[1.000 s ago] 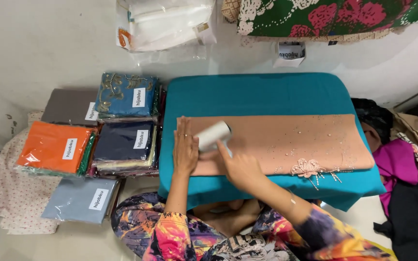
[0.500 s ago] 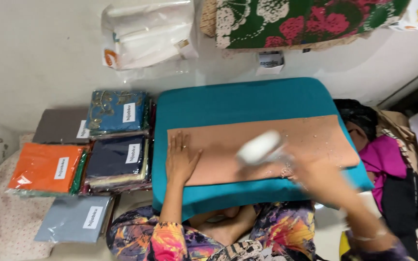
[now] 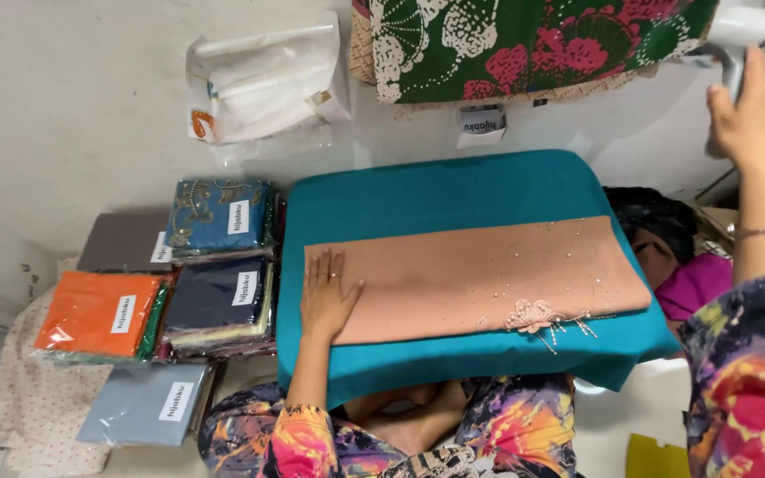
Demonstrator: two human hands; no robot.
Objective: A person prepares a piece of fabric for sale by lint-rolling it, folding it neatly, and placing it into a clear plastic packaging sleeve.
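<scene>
Two hands are at work, well apart from each other. The left hand (image 3: 328, 296) lies flat, fingers spread and released, pressing on the near left end of a folded peach cloth (image 3: 480, 279), which stretches away to that hand's right across a teal cushion (image 3: 436, 199). Near the cloth's far end, well to the right of the left hand, sits a beaded flower ornament (image 3: 535, 316) with dangling strands. The right hand (image 3: 752, 115) is raised high and far to the right, above the cloth's level in the picture, its fingers closed around the handle of a white lint roller (image 3: 737, 31) whose head shows at the top edge. Just left of the left hand, beside the cushion, lie wrapped fabric packs: a blue patterned pack (image 3: 219, 215), a navy pack (image 3: 219, 296), an orange pack (image 3: 99, 314), and a grey pack (image 3: 143, 403). Beyond the cushion, a green floral cloth (image 3: 524, 40) and a clear plastic bag (image 3: 263, 84) rest on the floor.
</scene>
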